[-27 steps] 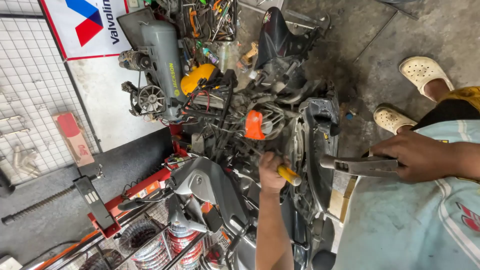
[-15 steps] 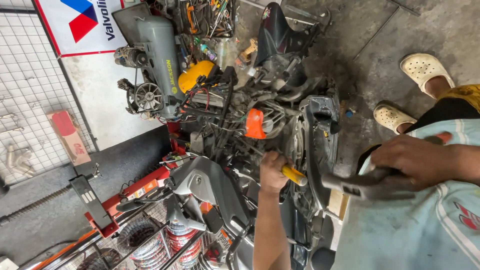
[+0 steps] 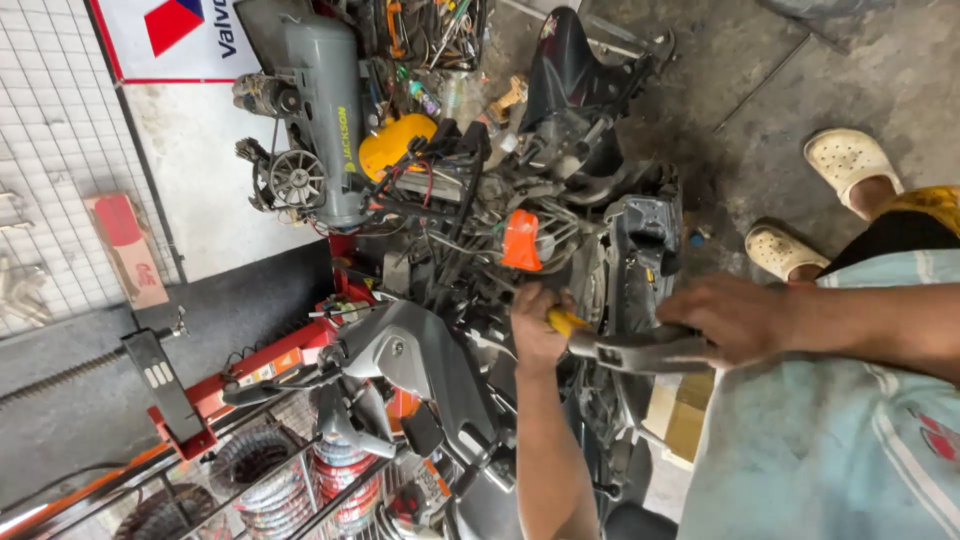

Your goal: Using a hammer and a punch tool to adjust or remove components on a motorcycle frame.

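Note:
My left hand (image 3: 535, 325) comes up from the bottom edge and is shut on a yellow-handled screwdriver (image 3: 563, 321), whose tip is hidden in the stripped scooter's engine area (image 3: 560, 240). Reaching in from the right, my right hand (image 3: 730, 318) grips a grey metal hammer (image 3: 640, 350). The hammer head sits right at the end of the yellow handle. An orange plastic part (image 3: 521, 240) shows just above my left hand.
A grey air compressor (image 3: 320, 120) and a yellow container (image 3: 395, 145) stand behind the scooter. A red lift frame (image 3: 250, 370) lies at lower left, with a wire rack of coiled parts (image 3: 330, 480). Two feet in cream clogs (image 3: 810, 200) rest on the concrete floor.
My right hand has swung the hammer leftward until its head reaches the screwdriver handle. My left hand has stayed on the screwdriver. The view has closed in.

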